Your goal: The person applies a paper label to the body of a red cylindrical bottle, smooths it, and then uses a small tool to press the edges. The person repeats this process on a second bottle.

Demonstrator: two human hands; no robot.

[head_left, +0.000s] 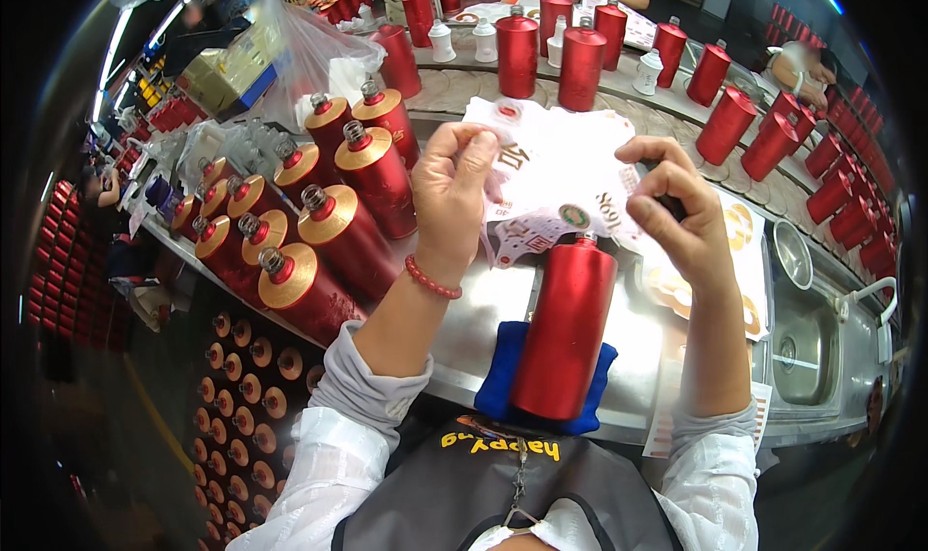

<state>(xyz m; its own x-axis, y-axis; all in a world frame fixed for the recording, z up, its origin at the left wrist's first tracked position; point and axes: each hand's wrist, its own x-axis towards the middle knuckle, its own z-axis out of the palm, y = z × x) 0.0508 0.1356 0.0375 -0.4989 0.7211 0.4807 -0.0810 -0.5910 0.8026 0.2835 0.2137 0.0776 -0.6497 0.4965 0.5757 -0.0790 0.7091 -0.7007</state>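
Observation:
A thin white sheet with printed markings (565, 164) is stretched between my two hands, above the neck of a red bottle. My left hand (452, 188) pinches its left edge between thumb and fingers. At the opposite edge, the curled fingers and thumb of my right hand (677, 208) grip the sheet. Below it the glossy red bottle (565, 329) lies tilted toward me on a folded blue cloth (498, 367); the sheet's lower edge hangs close to the bottle's threaded neck. Whether they touch, I cannot tell.
Several red bottles with gold shoulders (338, 217) crowd the left. More red bottles and small white bottles (485, 41) stand on a curving conveyor (638, 116). Flat printed sheets (744, 261) lie right, beside a metal sink (807, 353) and a strainer (793, 253). Other people sit beyond.

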